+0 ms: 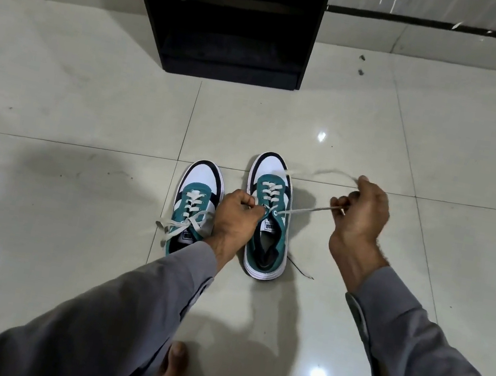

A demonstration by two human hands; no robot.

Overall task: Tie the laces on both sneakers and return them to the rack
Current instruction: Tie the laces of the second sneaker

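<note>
Two teal, white and navy sneakers stand side by side on the floor, toes pointing away from me. The left sneaker [194, 201] has its white laces tied in a bow. On the right sneaker [268, 224] the laces are loose. My left hand [236, 215] pinches that shoe at its top left eyelet, beside the tongue. Out to the right of the shoe, my right hand [359, 215] grips the white lace [305, 212], drawn taut from the top right eyelet. The lace's free end blurs above that hand.
A black open-front shoe rack [236, 20] stands against the wall straight ahead, beyond the sneakers. Glossy pale floor tiles [88, 110] spread all around. A bare foot [172, 363] shows at the bottom between my sleeves. Small dark specks lie on the floor at the far right.
</note>
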